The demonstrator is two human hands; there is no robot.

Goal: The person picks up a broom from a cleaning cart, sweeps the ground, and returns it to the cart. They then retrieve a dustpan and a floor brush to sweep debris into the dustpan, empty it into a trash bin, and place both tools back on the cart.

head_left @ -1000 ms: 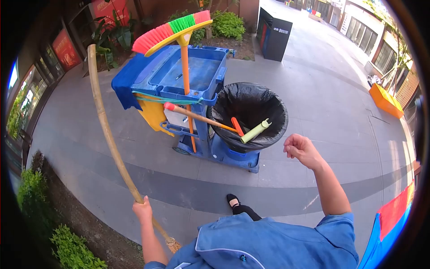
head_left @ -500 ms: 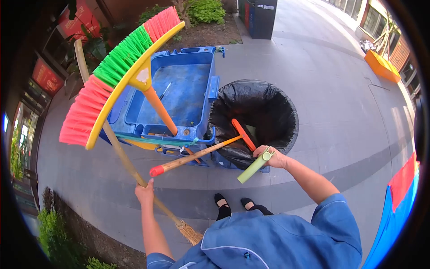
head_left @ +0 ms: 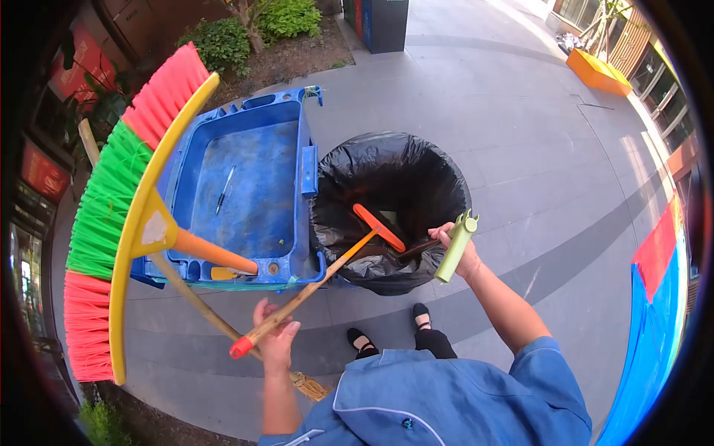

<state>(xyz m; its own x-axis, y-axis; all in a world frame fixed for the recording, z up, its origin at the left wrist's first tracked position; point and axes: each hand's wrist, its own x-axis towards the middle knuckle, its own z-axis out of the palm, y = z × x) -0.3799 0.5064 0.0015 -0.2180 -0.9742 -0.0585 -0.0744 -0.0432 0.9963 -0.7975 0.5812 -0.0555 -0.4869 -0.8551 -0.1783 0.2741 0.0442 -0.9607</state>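
Note:
My left hand (head_left: pixel 275 342) has its fingers apart around the red-tipped wooden handle (head_left: pixel 297 299) of an orange squeegee-like tool (head_left: pixel 379 227), without a closed grip. That tool's head rests in the black-lined bin (head_left: pixel 335 175). A straw broom's pole (head_left: pixel 192 299) passes behind my left hand. At the bin's right edge, my right hand (head_left: pixel 468 262) is closed on a light green tube-shaped handle (head_left: pixel 454 253). The large pink and green brush (head_left: pixel 111 186) stands bristles up at the left, its orange pole (head_left: pixel 216 251) through the corner of the blue cart tray (head_left: pixel 303 215).
A pen (head_left: pixel 225 191) lies in the blue tray. Plants (head_left: pixel 286 18) and a dark box-like bin (head_left: pixel 387 26) stand at the back. An orange and yellow block (head_left: pixel 599 72) is at the far right, and red and blue material (head_left: pixel 643 342) hangs nearer on the right.
My left hand has let go of the straw broom's pole and moved right, to the red-tipped handle. The green handle is more upright in my right hand. The view has shifted.

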